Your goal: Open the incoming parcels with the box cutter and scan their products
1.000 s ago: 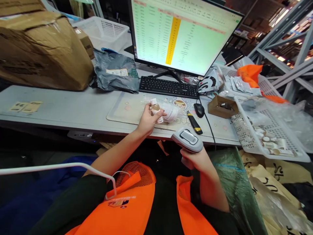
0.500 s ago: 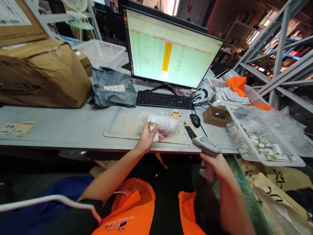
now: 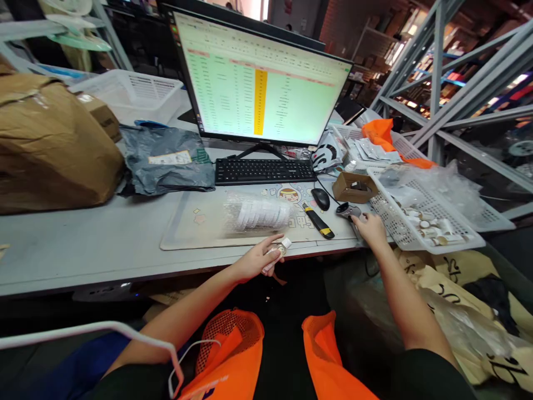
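Observation:
My left hand (image 3: 257,260) is closed around a small clear bottle with a white cap (image 3: 278,251), held at the front edge of the grey table (image 3: 83,244). Just beyond it a clear plastic bag of white items (image 3: 256,214) lies on the printed desk mat (image 3: 200,222). My right hand (image 3: 368,226) rests on the handle of a grey barcode scanner (image 3: 348,211) that lies on the table beside the white perforated basket (image 3: 428,222). A yellow and black utility knife (image 3: 317,220) lies between the bag and the scanner.
A monitor (image 3: 262,89) with a green spreadsheet stands behind a black keyboard (image 3: 264,170) and mouse (image 3: 320,198). A crumpled cardboard box (image 3: 50,150) and grey mailer bag (image 3: 166,161) sit at left. A small brown box (image 3: 353,188), more baskets and metal racking (image 3: 437,83) stand at right.
My right hand has carried the scanner from in front of my body out to the table by the basket. My left hand has drawn the small bottle back from the mat to the table's edge.

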The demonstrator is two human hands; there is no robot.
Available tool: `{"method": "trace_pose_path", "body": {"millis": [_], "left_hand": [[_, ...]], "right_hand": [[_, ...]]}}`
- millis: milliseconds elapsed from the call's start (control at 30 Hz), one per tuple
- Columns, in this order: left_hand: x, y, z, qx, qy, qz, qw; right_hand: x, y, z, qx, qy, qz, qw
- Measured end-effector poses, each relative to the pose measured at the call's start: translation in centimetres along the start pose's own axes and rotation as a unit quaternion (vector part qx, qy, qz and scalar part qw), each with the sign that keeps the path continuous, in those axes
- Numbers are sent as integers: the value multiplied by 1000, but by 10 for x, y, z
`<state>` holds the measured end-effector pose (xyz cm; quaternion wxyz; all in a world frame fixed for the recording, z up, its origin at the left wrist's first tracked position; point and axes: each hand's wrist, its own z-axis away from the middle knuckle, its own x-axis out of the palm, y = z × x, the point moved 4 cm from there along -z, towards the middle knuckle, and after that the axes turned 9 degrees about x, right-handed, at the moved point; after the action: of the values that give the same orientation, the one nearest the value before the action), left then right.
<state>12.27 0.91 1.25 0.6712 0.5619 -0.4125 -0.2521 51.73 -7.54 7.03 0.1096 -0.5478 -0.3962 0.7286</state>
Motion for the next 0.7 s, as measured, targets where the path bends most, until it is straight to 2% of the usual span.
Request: {"method": "trace_pose_path", "body": {"millis": [33,67,100,133,167,200,233,300,433,533,600,700], "left_hand": [[1,1,0,-6,-19,-20,1000],[4,2,-1,-14,-37,-42,998],[9,3,-2,-22,-54,-66,996],[14,4,-5,-28,-72,-90,993],[21,5,-8,-27,-89,-114,989],[28,6,-12,-17,-104,-136,985],[36,7,-16,-2,-117,-157,981],[49,5,-21,28,-140,-191,971],[64,-4,-20,78,-192,-254,945],[58,-5,-12,129,-198,-296,925],[43,1,-7,173,-144,-334,915],[6,25,1,271,-10,-401,875]], "right_hand": [[-1,-3,18,-45,30,2,999],[0,-6,41,-100,35,1,994],[6,-9,67,-154,5,-9,988],[17,-11,96,-197,-81,-31,977],[31,-11,125,-225,-199,-45,953],[43,-10,152,-238,-288,-50,926],[52,-8,173,-243,-340,-56,907],[58,-2,197,-234,-372,-92,894],[37,24,204,-176,-349,-182,902],[15,43,195,-133,-310,-238,911],[-6,51,179,-121,-239,-277,923],[-61,62,137,-118,-43,-274,954]]}}
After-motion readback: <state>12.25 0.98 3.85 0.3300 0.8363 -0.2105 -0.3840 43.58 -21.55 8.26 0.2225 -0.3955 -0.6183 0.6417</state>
